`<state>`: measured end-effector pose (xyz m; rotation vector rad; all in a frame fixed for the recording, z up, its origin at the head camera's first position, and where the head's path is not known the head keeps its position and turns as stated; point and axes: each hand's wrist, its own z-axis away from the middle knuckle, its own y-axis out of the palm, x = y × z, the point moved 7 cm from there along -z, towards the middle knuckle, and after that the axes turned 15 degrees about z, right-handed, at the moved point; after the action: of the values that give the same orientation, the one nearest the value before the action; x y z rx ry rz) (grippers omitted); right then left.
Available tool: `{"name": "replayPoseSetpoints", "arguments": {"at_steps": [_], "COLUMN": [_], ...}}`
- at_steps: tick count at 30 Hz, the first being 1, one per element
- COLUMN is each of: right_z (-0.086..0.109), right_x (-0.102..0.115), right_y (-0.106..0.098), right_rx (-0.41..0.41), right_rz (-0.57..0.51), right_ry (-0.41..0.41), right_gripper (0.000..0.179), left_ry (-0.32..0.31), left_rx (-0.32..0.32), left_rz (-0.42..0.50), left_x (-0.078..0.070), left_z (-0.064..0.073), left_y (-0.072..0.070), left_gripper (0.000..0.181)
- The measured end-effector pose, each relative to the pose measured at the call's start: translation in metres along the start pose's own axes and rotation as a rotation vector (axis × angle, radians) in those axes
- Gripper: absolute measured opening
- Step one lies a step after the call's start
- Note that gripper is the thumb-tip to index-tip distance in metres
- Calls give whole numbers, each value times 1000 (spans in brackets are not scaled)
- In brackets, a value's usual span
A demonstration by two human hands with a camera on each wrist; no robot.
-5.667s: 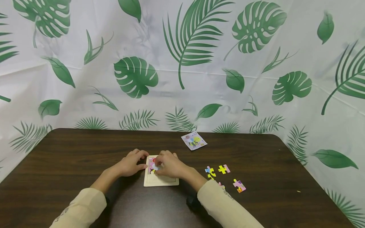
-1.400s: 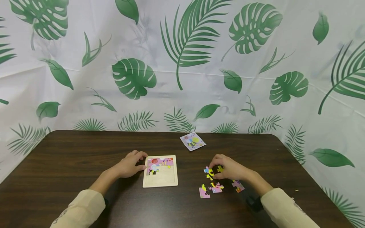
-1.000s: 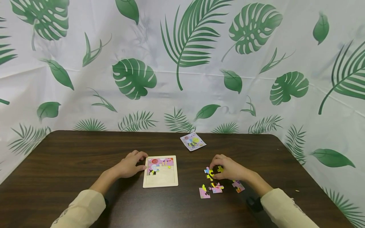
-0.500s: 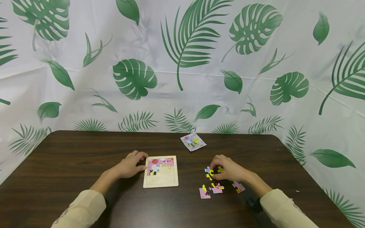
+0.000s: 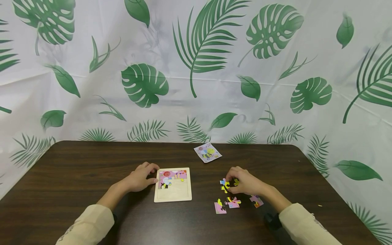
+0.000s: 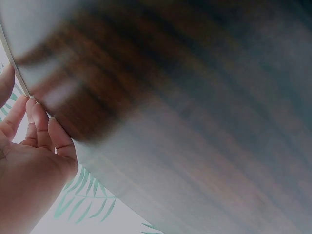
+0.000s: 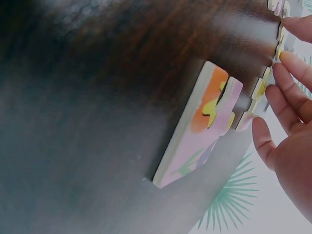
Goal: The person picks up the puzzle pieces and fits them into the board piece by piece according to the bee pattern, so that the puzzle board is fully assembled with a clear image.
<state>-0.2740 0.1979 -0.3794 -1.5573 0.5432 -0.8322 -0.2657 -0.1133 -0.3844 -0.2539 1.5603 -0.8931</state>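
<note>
In the head view a square wooden puzzle tray (image 5: 173,195) lies flat, with joined pink picture pieces (image 5: 180,174) along its top and upper left. My left hand (image 5: 139,177) rests at the tray's left edge, thumb and fingertips touching it, fingers loosely bent. To the right, my right hand (image 5: 245,181) has thumb and index finger at two sides of a blue-and-yellow puzzle piece (image 5: 224,185) on the table. Under that hand, a yellow piece (image 5: 236,182) is partly covered. In the right wrist view a pink-and-orange piece (image 7: 200,126) lies near the fingers (image 7: 287,100).
Nearer me lie a pink corner piece (image 5: 219,207) and a pink-and-yellow piece (image 5: 233,202). A bee picture card (image 5: 208,152) lies at the back of the dark wooden table (image 5: 101,160). Behind hangs a leaf-printed cloth (image 5: 214,102).
From over the tray, my right hand has moved right to the loose pieces, where it has stayed almost still for the last second. My left hand keeps its place at the tray.
</note>
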Motion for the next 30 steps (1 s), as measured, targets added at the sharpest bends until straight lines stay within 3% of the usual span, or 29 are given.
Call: {"name": "replayPoseSetpoints", "arguments": {"at_steps": [7,14,30], "right_z": [1,0,4], "right_x": [6,1,2], "right_y": [-4,-2,-6], "right_rx": [-52,8,41], "right_rz": [5,-14,-22], "right_ry": [-66,-1,-7], "right_gripper": [16,17,19], "left_ry": [-1,-5,-5], "left_rx": [1,3,5], "left_rz": [2,3,3], "left_x": [1,1,0], "left_z": [1,1,0], "left_y": [1,1,0], "left_gripper": [32,33,33]}}
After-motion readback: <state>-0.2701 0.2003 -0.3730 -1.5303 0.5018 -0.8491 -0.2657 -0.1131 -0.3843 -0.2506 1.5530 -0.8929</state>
